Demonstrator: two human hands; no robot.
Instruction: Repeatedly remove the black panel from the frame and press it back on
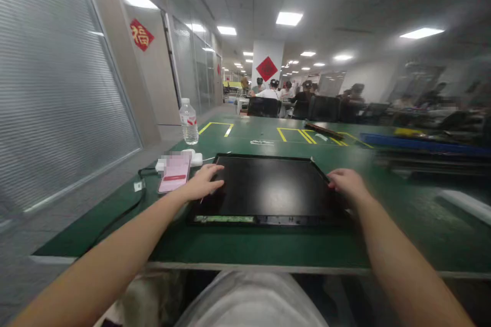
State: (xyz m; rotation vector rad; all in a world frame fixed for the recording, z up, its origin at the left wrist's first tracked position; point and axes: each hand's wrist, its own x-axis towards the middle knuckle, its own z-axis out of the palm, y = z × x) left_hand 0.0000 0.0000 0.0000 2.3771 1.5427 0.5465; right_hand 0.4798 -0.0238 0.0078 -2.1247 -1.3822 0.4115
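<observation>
A black flat display panel (pixel 264 184) lies on the green table (pixel 268 249), with a green circuit strip (pixel 224 219) along its near edge. My left hand (pixel 205 182) rests at the panel's left edge, its fingers apart and reaching over the dark surface. At the right edge, my right hand (pixel 347 184) has its fingers pinched on the panel's rim. The underside of the panel is hidden.
A pink-screened phone (pixel 175 173), white plugs (pixel 195 158) and a water bottle (pixel 188 122) stand left. Yellow tape marks (pixel 295 135) and a dark strip (pixel 324 130) lie beyond the panel. Blue bars (pixel 422 144) and a white bar (pixel 466 204) lie right. People sit far back.
</observation>
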